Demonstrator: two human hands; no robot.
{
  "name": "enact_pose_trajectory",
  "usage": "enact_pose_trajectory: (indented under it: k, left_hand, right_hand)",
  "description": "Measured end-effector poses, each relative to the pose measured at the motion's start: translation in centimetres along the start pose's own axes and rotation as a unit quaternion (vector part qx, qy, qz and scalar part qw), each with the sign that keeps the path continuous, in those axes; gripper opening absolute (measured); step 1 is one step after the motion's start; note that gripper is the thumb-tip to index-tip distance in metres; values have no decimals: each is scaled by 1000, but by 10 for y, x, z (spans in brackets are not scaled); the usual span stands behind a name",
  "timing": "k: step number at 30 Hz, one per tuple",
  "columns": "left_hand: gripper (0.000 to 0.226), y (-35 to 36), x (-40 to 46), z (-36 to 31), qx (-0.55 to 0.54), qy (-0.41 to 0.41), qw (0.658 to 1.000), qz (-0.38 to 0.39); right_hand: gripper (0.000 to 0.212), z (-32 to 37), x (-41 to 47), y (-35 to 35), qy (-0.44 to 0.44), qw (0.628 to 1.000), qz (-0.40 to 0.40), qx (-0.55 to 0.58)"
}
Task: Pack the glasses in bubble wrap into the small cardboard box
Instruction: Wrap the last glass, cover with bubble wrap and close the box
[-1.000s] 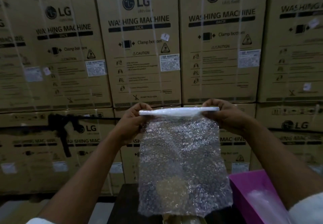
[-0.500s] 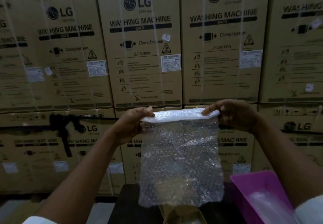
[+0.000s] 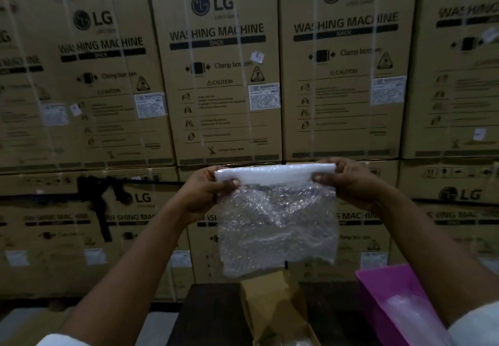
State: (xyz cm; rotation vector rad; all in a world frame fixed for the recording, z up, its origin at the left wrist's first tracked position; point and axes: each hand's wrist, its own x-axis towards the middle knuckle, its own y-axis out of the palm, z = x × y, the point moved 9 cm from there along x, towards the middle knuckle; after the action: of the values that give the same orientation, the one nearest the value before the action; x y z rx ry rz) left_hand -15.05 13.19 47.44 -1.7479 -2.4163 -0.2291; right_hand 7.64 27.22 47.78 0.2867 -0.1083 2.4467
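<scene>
A clear bubble wrap sheet (image 3: 278, 226) hangs in the air in front of me, its white top edge rolled over into a band. My left hand (image 3: 205, 194) pinches the left end of that band and my right hand (image 3: 351, 183) pinches the right end. Dark shapes show faintly through the wrap; I cannot tell whether the glasses are inside. Below the sheet stands the small cardboard box (image 3: 272, 308) with its flaps up, on a dark table (image 3: 210, 316).
A pink bin (image 3: 383, 299) with clear plastic in it sits at the lower right. A wall of stacked washing machine cartons (image 3: 224, 75) fills the background behind the table.
The hanging part of the sheet has become shorter as the top edge rolled over into a thicker band. Both hands stay at about the same height, and more of the cardboard box shows below.
</scene>
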Motion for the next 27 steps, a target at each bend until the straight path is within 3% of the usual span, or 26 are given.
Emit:
enact_pose_trajectory:
  k: [4,6,9,14,17,19,23,27]
  left_hand:
    - [14,9,-4,5,59,-26,997,35]
    - [13,13,-6,4,38,-23,997,58]
    - [17,11,-6,-4,-41,-1,997,61]
    - [20,-1,-3,-5,-62,-5,997,54]
    - [18,4,-4,-2,-18,-11,999,47]
    - [32,5,-3,-2,-16,1,1000,9]
    - [44,3,-1,0,-53,21,998,-39]
    - [26,6,-2,6,-37,-2,999,-25]
  right_hand:
    - [15,5,4,0,-7,1000,14,4]
    - [12,8,4,1,-9,1000,25,6]
    - [21,10,3,-3,-16,999,38,27]
    - [43,18,-7,5,-1,992,76,102]
    - [38,20,-7,-3,-9,999,49,-10]
    - [21,20,-4,-8,-17,994,7,-109]
    - [58,20,2,-15,-44,998,-42,-27]
    - [30,14,-3,-10,-25,999,-45,-6]
